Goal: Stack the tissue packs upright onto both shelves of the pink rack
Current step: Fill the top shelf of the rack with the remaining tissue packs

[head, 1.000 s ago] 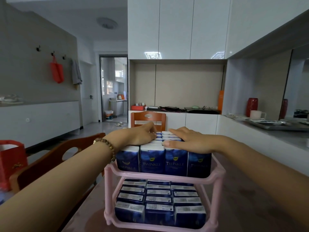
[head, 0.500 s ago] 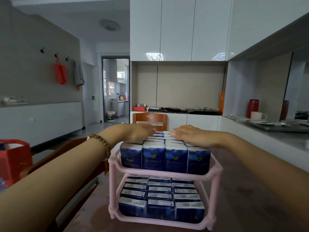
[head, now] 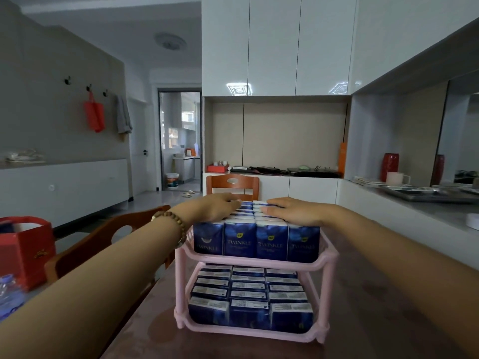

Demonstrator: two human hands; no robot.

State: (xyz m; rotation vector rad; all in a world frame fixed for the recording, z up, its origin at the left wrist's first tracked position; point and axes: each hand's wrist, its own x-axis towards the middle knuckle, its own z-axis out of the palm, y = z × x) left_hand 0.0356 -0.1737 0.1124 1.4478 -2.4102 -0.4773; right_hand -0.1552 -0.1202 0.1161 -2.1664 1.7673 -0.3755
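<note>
A pink two-shelf rack (head: 255,262) stands on the dark table in front of me. Its upper shelf holds several rows of upright blue tissue packs (head: 255,242) with white tops. The lower shelf is packed with several more rows of upright packs (head: 248,296). My left hand (head: 215,207) lies flat on the tops of the upper packs at the left, fingers straight. My right hand (head: 293,211) lies flat on their tops at the right. Neither hand holds a pack.
A wooden chair (head: 103,244) stands at the table's left edge, another chair (head: 233,186) beyond the rack. A red box (head: 24,251) and a water bottle (head: 9,294) are at the far left. A counter with a metal tray (head: 420,194) runs along the right.
Both hands have slid back along the pack tops toward the far end of the rack. The camera has risen slightly.
</note>
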